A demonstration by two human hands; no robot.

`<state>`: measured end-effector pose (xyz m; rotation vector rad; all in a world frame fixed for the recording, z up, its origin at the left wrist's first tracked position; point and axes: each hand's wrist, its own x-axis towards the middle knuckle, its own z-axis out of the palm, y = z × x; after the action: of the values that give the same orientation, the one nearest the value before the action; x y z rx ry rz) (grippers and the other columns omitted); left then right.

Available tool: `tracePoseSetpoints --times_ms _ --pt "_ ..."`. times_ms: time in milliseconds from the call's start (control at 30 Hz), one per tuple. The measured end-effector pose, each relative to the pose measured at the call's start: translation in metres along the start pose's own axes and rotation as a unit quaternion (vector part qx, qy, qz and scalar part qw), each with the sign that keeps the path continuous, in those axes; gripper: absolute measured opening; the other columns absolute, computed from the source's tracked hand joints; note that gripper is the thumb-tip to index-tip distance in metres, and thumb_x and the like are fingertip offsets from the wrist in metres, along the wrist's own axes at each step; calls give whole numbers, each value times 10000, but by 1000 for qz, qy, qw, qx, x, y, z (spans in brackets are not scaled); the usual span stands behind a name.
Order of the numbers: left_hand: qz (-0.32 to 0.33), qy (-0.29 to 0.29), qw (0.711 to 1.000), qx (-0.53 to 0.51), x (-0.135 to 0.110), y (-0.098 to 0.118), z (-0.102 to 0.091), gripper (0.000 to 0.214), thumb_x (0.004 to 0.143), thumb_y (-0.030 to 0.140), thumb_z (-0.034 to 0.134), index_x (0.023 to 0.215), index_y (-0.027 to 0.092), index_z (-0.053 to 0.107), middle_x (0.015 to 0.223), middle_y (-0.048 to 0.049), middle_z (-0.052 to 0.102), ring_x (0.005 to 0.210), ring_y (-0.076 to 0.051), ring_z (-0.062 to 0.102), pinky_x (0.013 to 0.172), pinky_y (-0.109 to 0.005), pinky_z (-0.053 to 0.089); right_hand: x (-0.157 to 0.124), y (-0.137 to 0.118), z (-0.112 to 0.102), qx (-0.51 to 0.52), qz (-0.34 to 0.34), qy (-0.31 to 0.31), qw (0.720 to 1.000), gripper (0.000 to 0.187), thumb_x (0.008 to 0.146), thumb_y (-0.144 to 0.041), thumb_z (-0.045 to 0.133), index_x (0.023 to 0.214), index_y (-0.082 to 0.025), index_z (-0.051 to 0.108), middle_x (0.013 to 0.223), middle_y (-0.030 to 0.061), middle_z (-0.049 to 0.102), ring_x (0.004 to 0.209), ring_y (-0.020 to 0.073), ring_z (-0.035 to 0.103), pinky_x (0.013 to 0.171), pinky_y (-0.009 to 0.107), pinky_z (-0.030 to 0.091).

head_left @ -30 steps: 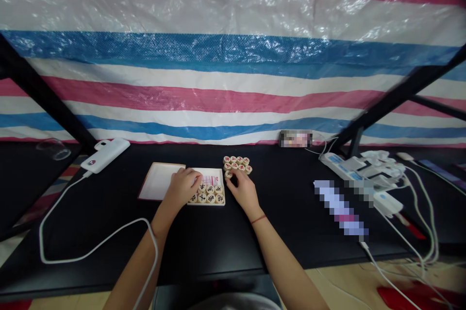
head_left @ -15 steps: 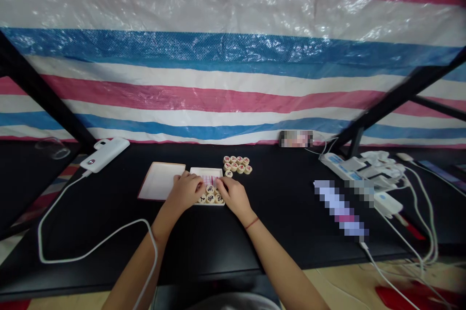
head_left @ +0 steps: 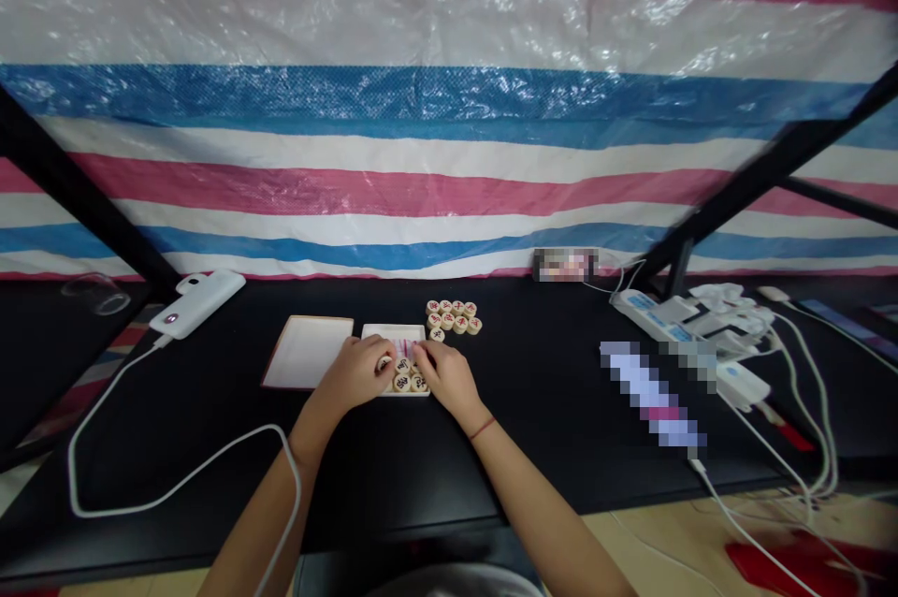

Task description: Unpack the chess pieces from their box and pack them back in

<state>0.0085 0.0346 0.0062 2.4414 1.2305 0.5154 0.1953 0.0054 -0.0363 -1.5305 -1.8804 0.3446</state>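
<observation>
The right hand (head_left: 445,377) has left the loose pieces (head_left: 454,317) and joined the left hand (head_left: 357,371) over the box (head_left: 397,331); whether either grip holds one cannot be told.

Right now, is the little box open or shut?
Open. The lid lies flat beside the box, and round pieces show inside it.

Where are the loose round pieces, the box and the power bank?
loose round pieces (head_left: 455,317): head view, cluster's middle
box (head_left: 384,331): head view, bare far end
power bank (head_left: 200,299): head view, top face
</observation>
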Motion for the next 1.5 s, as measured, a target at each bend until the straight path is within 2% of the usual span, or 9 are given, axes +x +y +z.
tracePoseSetpoints --times_ms 233,433,633,767,933,1033,1133,1300,1500 --pt "13 133 983 -126 6 -2 11 152 902 252 477 934 198 616 965 -51 646 937 -180 610 857 -315 452 -3 -10 -6 -12 -75 61 995 269 908 -401 538 1023 -178 636 841 59 657 803 206 606 731 311 413" --pt "-49 156 939 -303 7 16 27 175 857 327 570 966 199 615 958 -40 664 858 -155 630 801 -284 502 -5 -15 -5 32 -117 92 988 207 909 -325 550 1045 -182 613 863 47 671 758 181 610 731 316 423" --pt "-147 247 865 -412 10 14 29 287 813 433 617 947 180 637 978 -56 670 777 -144 659 743 -281 542 -3 11 -21 49 10 218 975 216 853 -271 543 1027 -188 640 998 93 640 861 210 603 748 337 491" --pt "-202 231 833 -460 12 9 25 396 790 444 643 1080 174 643 890 -43 696 756 -149 675 724 -274 556 -5 37 -25 6 73 183 980 269 810 -257 544 1040 -172 654 938 87 649 802 214 599 729 350 504" --pt "-135 202 878 -412 11 7 29 443 812 378 625 1218 202 604 1144 -87 666 905 -158 669 792 -274 557 -6 42 -22 -21 60 141 988 198 801 -245 550 961 -178 643 937 95 669 877 246 596 817 398 491" --pt "-66 174 939 -289 8 10 33 378 863 320 578 1228 226 607 1058 -62 670 831 -145 654 804 -291 550 -7 26 -25 38 26 158 986 188 835 -287 563 978 -189 636 931 78 668 856 219 596 798 361 499" --pt "8 124 981 -152 5 14 38 351 866 232 582 1216 231 618 952 -49 670 861 -175 643 855 -328 531 -9 5 -24 117 -21 117 986 222 833 -346 610 996 -197 640 884 50 671 766 178 594 734 309 506" --pt "70 99 990 -67 2 17 43 414 890 154 528 1292 253 549 1070 -69 659 997 -203 625 908 -356 507 -10 -7 -17 172 -24 85 981 224 812 -367 636 951 -196 674 774 23 663 691 160 593 676 289 503" --pt "52 93 994 -15 5 10 31 372 916 308 554 1281 236 561 1071 -84 671 1006 -231 617 920 -381 477 -5 24 -29 120 63 213 967 233 811 -319 589 979 -187 683 937 74 670 740 176 601 674 314 509"
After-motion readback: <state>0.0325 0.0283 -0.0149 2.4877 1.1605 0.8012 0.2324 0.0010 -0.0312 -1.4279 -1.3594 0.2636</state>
